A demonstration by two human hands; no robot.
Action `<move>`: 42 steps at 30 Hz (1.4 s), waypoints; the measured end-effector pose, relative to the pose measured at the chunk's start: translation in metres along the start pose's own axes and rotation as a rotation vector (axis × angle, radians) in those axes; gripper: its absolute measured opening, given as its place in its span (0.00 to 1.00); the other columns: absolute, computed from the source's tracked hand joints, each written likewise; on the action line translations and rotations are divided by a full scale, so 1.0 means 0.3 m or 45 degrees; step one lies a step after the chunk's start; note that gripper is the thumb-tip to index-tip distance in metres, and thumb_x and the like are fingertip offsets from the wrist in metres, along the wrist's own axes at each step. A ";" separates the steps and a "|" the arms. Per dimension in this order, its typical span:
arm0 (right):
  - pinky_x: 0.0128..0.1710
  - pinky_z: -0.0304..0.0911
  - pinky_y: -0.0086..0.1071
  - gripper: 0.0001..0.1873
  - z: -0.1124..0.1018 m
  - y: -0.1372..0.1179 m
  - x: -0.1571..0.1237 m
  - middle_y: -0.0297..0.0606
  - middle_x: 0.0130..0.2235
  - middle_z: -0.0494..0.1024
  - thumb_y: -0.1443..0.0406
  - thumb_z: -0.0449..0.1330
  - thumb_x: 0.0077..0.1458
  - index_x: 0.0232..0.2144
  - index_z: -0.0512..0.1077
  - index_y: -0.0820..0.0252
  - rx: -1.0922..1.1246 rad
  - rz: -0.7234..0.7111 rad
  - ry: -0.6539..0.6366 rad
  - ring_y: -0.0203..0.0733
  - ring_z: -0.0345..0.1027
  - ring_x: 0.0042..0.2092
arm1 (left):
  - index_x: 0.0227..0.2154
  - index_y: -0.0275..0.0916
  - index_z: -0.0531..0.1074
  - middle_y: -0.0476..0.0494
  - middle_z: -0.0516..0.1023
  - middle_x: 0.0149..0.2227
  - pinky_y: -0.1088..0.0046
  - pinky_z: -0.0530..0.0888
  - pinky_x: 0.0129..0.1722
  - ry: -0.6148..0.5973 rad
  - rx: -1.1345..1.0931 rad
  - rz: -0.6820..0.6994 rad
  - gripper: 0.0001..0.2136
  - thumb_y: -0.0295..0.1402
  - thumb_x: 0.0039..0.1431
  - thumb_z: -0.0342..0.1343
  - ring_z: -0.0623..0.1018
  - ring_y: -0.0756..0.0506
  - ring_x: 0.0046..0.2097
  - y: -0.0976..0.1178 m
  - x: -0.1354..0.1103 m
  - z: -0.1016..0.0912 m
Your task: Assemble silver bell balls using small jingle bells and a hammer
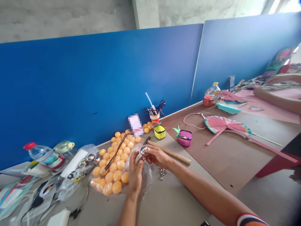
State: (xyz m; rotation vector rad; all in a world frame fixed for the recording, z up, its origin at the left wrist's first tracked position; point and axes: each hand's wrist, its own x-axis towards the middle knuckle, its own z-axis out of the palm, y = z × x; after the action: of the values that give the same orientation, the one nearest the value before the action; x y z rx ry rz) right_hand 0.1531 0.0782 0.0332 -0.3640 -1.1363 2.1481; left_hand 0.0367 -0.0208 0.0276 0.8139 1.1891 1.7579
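Observation:
My right hand (157, 157) pinches a shiny silver ball (144, 151) between thumb and fingers, above the desk. Close to the ball's left side is my left hand (135, 175), its fingers stretched upward and apart; whether a fingertip touches the ball I cannot tell. Behind my right hand lies a hammer (174, 152) with a wooden handle. Several small metal beads (162, 172) sit in a cluster below my right wrist. To the left, a clear plastic bag holds many orange table tennis balls (113, 166).
A yellow pouch (160, 132) and a purple pouch (185, 138) stand behind the hammer. At left are a red-capped bottle (48, 157), more silver balls (90, 157) and cables. A pink paper fan (227, 124) lies at right, near another person's arms (277, 99). A blue partition (105, 84) borders the desk.

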 end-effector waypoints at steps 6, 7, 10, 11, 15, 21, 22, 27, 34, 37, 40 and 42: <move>0.22 0.50 0.26 0.22 0.007 0.017 0.000 0.33 0.28 0.74 0.51 0.68 0.51 0.40 0.73 0.61 -0.080 0.053 -0.024 0.31 0.59 0.24 | 0.57 0.46 0.71 0.36 0.71 0.62 0.57 0.70 0.59 -0.015 0.100 0.060 0.32 0.41 0.48 0.71 0.71 0.32 0.63 0.012 -0.008 0.020; 0.22 0.51 0.26 0.23 0.008 0.017 -0.002 0.33 0.30 0.75 0.51 0.69 0.50 0.42 0.73 0.60 -0.111 0.064 -0.021 0.31 0.59 0.24 | 0.55 0.45 0.72 0.35 0.72 0.62 0.56 0.70 0.59 -0.004 0.133 0.074 0.31 0.41 0.47 0.72 0.71 0.32 0.63 0.014 -0.007 0.021; 0.22 0.51 0.26 0.28 0.009 0.018 -0.007 0.32 0.31 0.76 0.50 0.71 0.47 0.45 0.73 0.59 -0.191 0.076 -0.010 0.30 0.59 0.24 | 0.52 0.43 0.75 0.35 0.76 0.57 0.55 0.70 0.58 0.002 0.226 0.108 0.28 0.41 0.46 0.72 0.74 0.32 0.60 0.016 -0.004 0.019; 0.22 0.51 0.26 0.28 0.008 0.019 -0.008 0.31 0.30 0.75 0.49 0.72 0.47 0.44 0.73 0.60 -0.213 0.068 -0.022 0.30 0.59 0.24 | 0.51 0.42 0.75 0.36 0.77 0.55 0.55 0.70 0.58 -0.003 0.243 0.123 0.27 0.41 0.47 0.71 0.75 0.32 0.58 0.016 -0.003 0.017; 0.21 0.53 0.27 0.29 -0.005 0.029 -0.005 0.32 0.28 0.74 0.42 0.66 0.51 0.41 0.73 0.60 -0.238 0.066 -0.098 0.31 0.60 0.23 | 0.47 0.42 0.77 0.39 0.80 0.49 0.58 0.72 0.54 -0.008 0.273 0.187 0.22 0.43 0.50 0.70 0.78 0.36 0.52 0.015 0.001 0.011; 0.23 0.58 0.28 0.29 -0.024 0.038 -0.001 0.34 0.27 0.75 0.41 0.62 0.54 0.40 0.73 0.61 -0.239 0.135 -0.137 0.34 0.64 0.24 | 0.46 0.42 0.77 0.39 0.81 0.47 0.58 0.73 0.53 0.017 0.299 0.180 0.22 0.45 0.49 0.70 0.78 0.36 0.50 0.014 0.006 0.005; 0.23 0.58 0.28 0.28 -0.024 0.037 0.000 0.34 0.27 0.75 0.41 0.63 0.54 0.38 0.73 0.61 -0.253 0.136 -0.137 0.34 0.64 0.24 | 0.46 0.42 0.77 0.39 0.81 0.47 0.58 0.73 0.53 0.016 0.301 0.170 0.23 0.45 0.48 0.70 0.78 0.35 0.50 0.013 0.007 0.005; 0.23 0.59 0.27 0.22 -0.010 0.030 0.000 0.33 0.28 0.75 0.47 0.65 0.55 0.38 0.75 0.61 -0.350 0.083 -0.079 0.32 0.63 0.23 | 0.49 0.43 0.76 0.37 0.79 0.51 0.56 0.70 0.56 -0.006 0.307 0.149 0.25 0.45 0.48 0.70 0.76 0.34 0.55 0.005 0.004 0.001; 0.22 0.58 0.28 0.26 -0.004 0.032 -0.003 0.31 0.26 0.75 0.45 0.62 0.56 0.44 0.73 0.60 -0.541 0.035 -0.024 0.33 0.62 0.22 | 0.50 0.44 0.76 0.37 0.78 0.53 0.58 0.68 0.59 0.046 0.362 0.130 0.24 0.41 0.48 0.71 0.73 0.34 0.59 0.006 0.002 -0.004; 0.24 0.60 0.30 0.26 -0.023 0.003 0.000 0.33 0.23 0.74 0.45 0.51 0.64 0.40 0.74 0.62 -0.834 -0.057 0.017 0.36 0.64 0.23 | 0.46 0.45 0.77 0.42 0.80 0.47 0.61 0.72 0.52 0.143 0.101 0.054 0.20 0.40 0.50 0.69 0.78 0.40 0.48 0.006 0.021 -0.014; 0.35 0.65 0.35 0.16 -0.063 -0.041 0.000 0.39 0.31 0.78 0.57 0.54 0.64 0.45 0.74 0.62 -1.358 -0.311 0.423 0.42 0.70 0.32 | 0.42 0.44 0.78 0.47 0.81 0.38 0.65 0.76 0.44 0.200 -0.374 -0.110 0.16 0.38 0.49 0.68 0.79 0.46 0.36 0.011 0.044 -0.036; 0.45 0.65 0.39 0.13 -0.090 -0.065 -0.004 0.47 0.40 0.79 0.65 0.57 0.60 0.45 0.75 0.62 -1.779 -0.346 0.628 0.49 0.72 0.44 | 0.36 0.41 0.78 0.45 0.82 0.34 0.65 0.77 0.41 0.220 -0.601 -0.231 0.12 0.41 0.51 0.66 0.80 0.46 0.34 0.017 0.054 -0.051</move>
State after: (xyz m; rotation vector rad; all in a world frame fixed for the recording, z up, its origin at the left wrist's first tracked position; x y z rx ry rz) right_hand 0.1764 0.1019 0.0333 -1.1506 -2.0211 0.6508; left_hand 0.0152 -0.0133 0.0283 0.2722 0.8670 1.8767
